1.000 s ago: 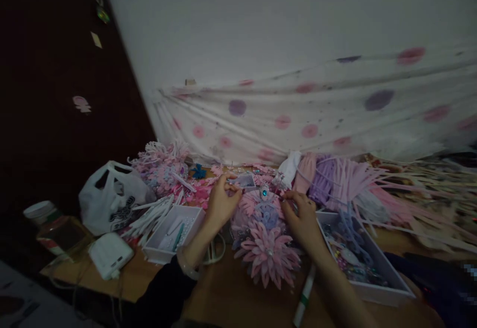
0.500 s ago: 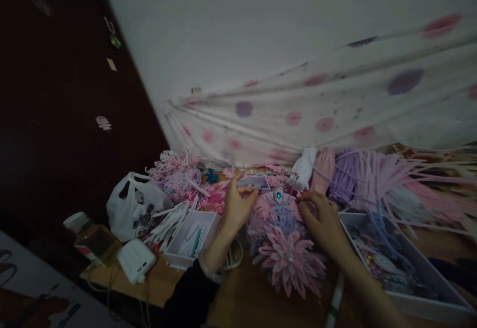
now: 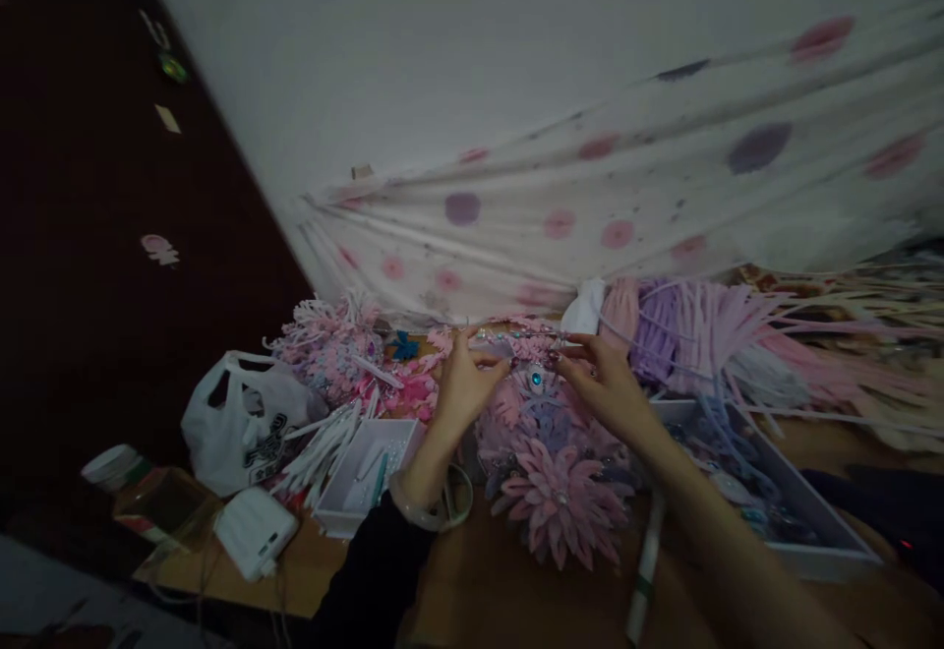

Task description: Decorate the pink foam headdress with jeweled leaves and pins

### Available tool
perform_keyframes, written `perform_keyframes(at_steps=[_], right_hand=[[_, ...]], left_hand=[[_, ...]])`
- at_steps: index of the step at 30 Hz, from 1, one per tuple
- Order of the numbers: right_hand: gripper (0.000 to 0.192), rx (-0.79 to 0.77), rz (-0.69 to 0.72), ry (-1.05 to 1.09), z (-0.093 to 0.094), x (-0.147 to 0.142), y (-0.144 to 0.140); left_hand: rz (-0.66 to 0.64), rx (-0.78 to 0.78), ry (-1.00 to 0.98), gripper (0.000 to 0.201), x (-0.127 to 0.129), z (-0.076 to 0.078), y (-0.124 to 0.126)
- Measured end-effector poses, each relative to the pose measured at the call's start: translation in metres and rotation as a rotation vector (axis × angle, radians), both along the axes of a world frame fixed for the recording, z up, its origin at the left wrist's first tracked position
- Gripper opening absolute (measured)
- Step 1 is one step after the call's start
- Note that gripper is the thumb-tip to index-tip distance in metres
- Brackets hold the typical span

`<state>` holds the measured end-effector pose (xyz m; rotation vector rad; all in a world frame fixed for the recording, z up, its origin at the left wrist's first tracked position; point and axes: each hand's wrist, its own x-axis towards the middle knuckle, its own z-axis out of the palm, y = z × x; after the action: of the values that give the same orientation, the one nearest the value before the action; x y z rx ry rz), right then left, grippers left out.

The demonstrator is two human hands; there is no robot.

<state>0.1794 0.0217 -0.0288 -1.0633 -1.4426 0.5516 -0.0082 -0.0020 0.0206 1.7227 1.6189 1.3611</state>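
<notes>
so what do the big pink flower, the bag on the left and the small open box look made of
Pink flower: likely craft foam or felt; matte, thick flat petals with a small shiny centre. Bag: thin white plastic film; crinkled, slack, looped handles, dark print. Small open box: probably white card or plastic; thin straight walls, too dim to tell which.

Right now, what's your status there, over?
Left hand and right hand both pinching a thin beaded strip, held level between them. Pink flower pile directly below. Open white boxes either side; nothing blocking.
</notes>
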Motion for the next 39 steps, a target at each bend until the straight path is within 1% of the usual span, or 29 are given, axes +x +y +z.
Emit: perform_keyframes(at_steps=[3,4,6,8,10,13,16,20,22,25,28,30,34,37,39], right_hand=[[0.053,-0.063,0.107,0.070,0.005,-0.012,0.005],[0.052,-0.089,0.138,0.092,0.006,-0.015,0.007],[0.046,-0.143,0.204,0.125,0.008,-0.018,0.008],[0.038,-0.183,0.261,0.146,0.013,-0.017,0.009],[0.034,-0.209,0.300,0.161,0.018,-0.012,0.009],[0.042,-0.237,0.331,0.185,0.023,0.000,0.006],[0.048,-0.246,0.315,0.221,0.021,0.009,-0.001],[0.049,-0.257,0.241,0.244,0.017,0.014,-0.014],[0.049,-0.256,0.206,0.246,0.016,0.016,-0.019],[0.049,-0.249,0.166,0.251,0.015,0.021,-0.021],[0.048,-0.253,0.148,0.240,0.013,0.027,-0.016],[0.042,-0.258,0.150,0.225,0.011,0.029,-0.010],[0.022,-0.259,0.146,0.210,0.008,0.026,-0.002],[0.017,-0.252,0.118,0.213,0.006,0.024,-0.003],[0.018,-0.242,0.065,0.231,0.003,0.025,-0.006]], left_hand=[[-0.010,-0.026,-0.012,0.063,0.009,-0.005,-0.001],[-0.014,-0.032,-0.016,0.062,0.011,-0.006,-0.001],[-0.030,-0.040,-0.023,0.057,0.013,-0.004,0.000],[-0.056,-0.047,-0.028,0.047,0.011,-0.001,0.002],[-0.090,-0.051,-0.037,0.036,0.004,0.003,0.003],[-0.110,-0.039,-0.075,0.028,-0.007,0.003,0.000],[-0.074,-0.021,-0.140,0.026,-0.015,-0.006,-0.010],[-0.024,-0.025,-0.238,0.025,-0.020,-0.022,-0.022],[-0.020,-0.031,-0.285,0.025,-0.020,-0.026,-0.025],[-0.026,-0.037,-0.350,0.025,-0.020,-0.026,-0.025],[-0.009,-0.031,-0.390,0.034,-0.018,-0.021,-0.021],[0.000,-0.012,-0.398,0.038,-0.015,-0.019,-0.019],[-0.008,0.028,-0.408,0.035,-0.013,-0.016,-0.016],[0.001,0.040,-0.432,0.033,-0.016,-0.019,-0.015],[0.051,0.060,-0.464,0.034,-0.018,-0.026,-0.016]])
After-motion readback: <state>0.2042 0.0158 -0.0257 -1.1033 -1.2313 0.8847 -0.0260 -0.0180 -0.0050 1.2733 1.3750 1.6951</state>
